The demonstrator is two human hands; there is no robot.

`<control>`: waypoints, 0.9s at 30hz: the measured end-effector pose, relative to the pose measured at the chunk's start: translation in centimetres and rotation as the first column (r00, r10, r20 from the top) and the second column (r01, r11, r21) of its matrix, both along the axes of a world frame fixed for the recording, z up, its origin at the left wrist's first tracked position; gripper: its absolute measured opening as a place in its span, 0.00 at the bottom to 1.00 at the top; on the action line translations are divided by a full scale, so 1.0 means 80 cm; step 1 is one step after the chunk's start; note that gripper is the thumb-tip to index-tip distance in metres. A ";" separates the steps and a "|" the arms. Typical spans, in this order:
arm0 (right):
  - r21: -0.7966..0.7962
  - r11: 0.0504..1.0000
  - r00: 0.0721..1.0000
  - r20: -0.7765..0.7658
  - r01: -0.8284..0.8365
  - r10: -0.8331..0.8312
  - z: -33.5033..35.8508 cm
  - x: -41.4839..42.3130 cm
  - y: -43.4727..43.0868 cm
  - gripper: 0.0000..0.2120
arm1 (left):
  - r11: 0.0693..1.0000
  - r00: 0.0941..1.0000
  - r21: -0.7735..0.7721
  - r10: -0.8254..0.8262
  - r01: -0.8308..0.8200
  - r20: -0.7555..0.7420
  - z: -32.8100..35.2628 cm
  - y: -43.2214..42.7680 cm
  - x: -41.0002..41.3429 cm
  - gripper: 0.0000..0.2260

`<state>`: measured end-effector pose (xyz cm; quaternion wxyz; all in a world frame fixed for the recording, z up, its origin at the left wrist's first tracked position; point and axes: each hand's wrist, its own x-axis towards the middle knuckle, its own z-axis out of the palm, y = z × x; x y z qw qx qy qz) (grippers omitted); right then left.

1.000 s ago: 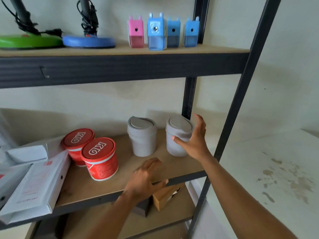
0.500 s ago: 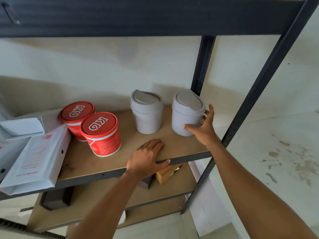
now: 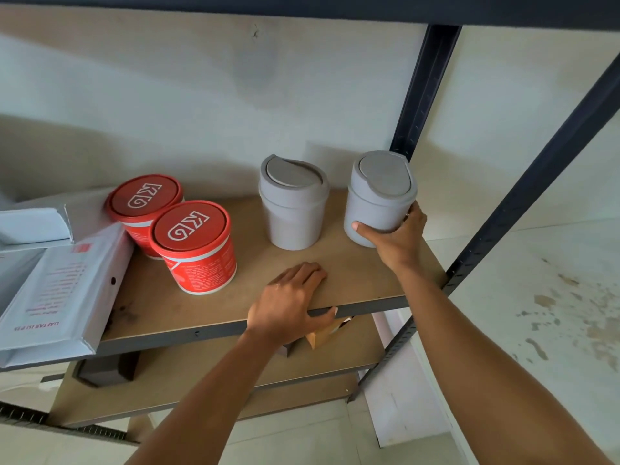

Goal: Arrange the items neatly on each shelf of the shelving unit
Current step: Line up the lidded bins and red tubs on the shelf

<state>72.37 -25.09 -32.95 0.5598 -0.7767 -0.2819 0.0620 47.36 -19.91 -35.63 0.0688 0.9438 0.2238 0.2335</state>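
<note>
Two small grey swing-lid bins stand on the wooden middle shelf. My right hand grips the right grey bin low on its side, thumb in front and fingers behind. The left grey bin stands upright a short gap to its left. My left hand rests on the shelf's front edge, fingers flat on the board and thumb hooked under the rail. Two red tubs with white lettering stand further left, the front red tub touching the back red tub.
White binders lie stacked at the shelf's left end, overhanging the front. Dark metal posts frame the right side. On the lower shelf sit a dark box and a tan box. A stained floor lies to the right.
The view has tilted down, so the upper shelf's items left the frame. My right hand slid from the bin's lid down to its lower side; my left hand settled onto the shelf edge.
</note>
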 end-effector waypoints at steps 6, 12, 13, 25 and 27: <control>-0.025 0.962 0.960 0.077 0.273 -0.271 0.005 -0.027 0.035 0.57 | 1.000 1.000 0.024 -0.011 0.011 0.002 -0.001 0.000 0.000 0.27; -0.044 0.954 0.955 0.026 0.296 -0.296 -0.002 -0.035 0.038 0.63 | 1.000 1.000 0.019 -0.003 0.004 -0.028 0.004 -0.001 -0.001 0.27; -0.045 0.952 0.953 0.014 0.303 -0.303 -0.001 -0.039 0.036 0.63 | 1.000 0.999 0.005 -0.003 0.003 -0.035 0.005 -0.001 -0.002 0.27; -0.103 0.879 0.868 -0.242 -0.466 0.433 0.002 -0.101 0.059 0.63 | 0.987 0.981 -0.001 -0.163 0.164 -0.108 -0.003 0.034 -0.077 0.31; -0.135 0.848 0.849 -0.223 -0.513 0.479 0.004 -0.091 0.073 0.65 | 0.983 0.978 0.022 -0.177 0.181 -0.112 -0.006 0.041 -0.082 0.30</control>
